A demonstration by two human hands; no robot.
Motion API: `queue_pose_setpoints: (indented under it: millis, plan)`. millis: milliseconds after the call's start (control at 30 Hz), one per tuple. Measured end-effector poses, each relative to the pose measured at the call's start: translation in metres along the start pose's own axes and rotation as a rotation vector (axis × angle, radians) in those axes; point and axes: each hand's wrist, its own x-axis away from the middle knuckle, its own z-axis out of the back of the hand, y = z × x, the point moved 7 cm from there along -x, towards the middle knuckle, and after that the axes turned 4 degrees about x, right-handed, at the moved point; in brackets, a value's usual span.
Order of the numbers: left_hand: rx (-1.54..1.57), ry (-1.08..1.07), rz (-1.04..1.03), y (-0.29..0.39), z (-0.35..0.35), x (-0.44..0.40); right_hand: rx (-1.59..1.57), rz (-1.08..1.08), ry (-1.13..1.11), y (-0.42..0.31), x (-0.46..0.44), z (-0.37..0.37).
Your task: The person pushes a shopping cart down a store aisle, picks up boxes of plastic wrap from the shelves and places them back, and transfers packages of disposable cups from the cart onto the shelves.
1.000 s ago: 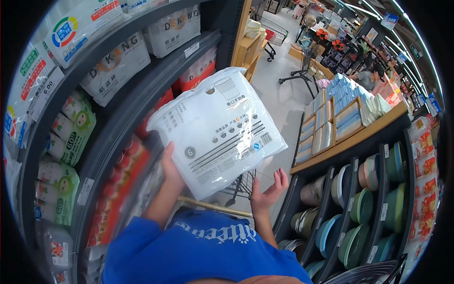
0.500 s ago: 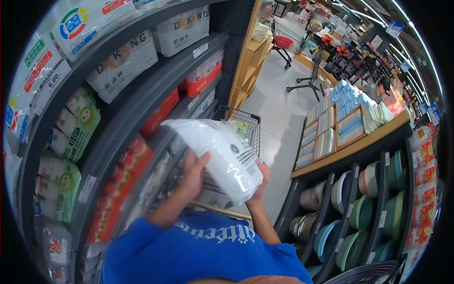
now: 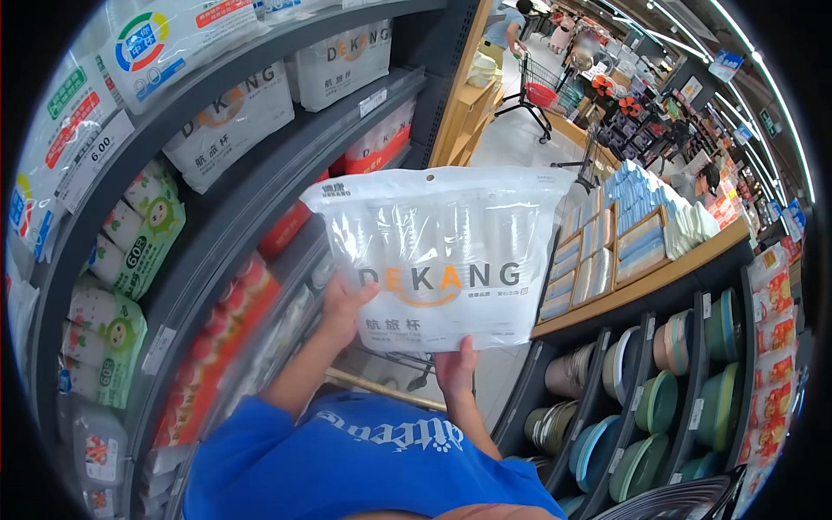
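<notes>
The tall shelf unit [image 3: 303,134] fills the left side of the frame, and on it stand other wrapped goods, among them two grey DEKANG packs [image 3: 230,126] in the upper left. At the lower right you have the dark rack [image 3: 692,373] with stacked basins, and above it the wooden display stand [image 3: 659,273] with blue and white folded goods.

Next in size comes the white DEKANG pack [image 3: 442,247], which is in the centre of the frame, in front of your blue shirt [image 3: 373,459]. As I judge it, the lifting is done: the pack is held clear of the shelves, with its printed front turned to you. Setting it down is not yet done, and the bag looks unopened. Its top edge points to the upper part of the frame, and its letters read the right way up. Its long axis runs from left to right, almost level; the cup shapes inside stand across this axis.

Your left hand [image 3: 347,303] is closed around the left side, with the thumb on the front. Your right hand [image 3: 457,368] holds the bottom edge, also with the thumb in front; the fingers behind the pack I cannot see well. Below your hands passes a pale bar [image 3: 373,386]. The smallest thing is the hanging hole [image 3: 430,178] in the top edge.
</notes>
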Motion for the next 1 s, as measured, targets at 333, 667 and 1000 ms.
queue_pose_setpoints:
  millis: [333,667,1000]
  plan:
    - [-1.286,-0.076,-1.704,0.206,-0.071,0.031,0.731,-0.185,-0.050,-0.006,0.003,0.049]
    - [-1.015,0.636,-1.015,0.275,0.023,-0.026,0.806,-0.202,-0.020,-0.009,-0.001,0.054]
    - [-1.193,0.593,-0.906,0.321,0.116,-0.089,1.037,-0.263,-0.228,0.021,-0.002,0.038]
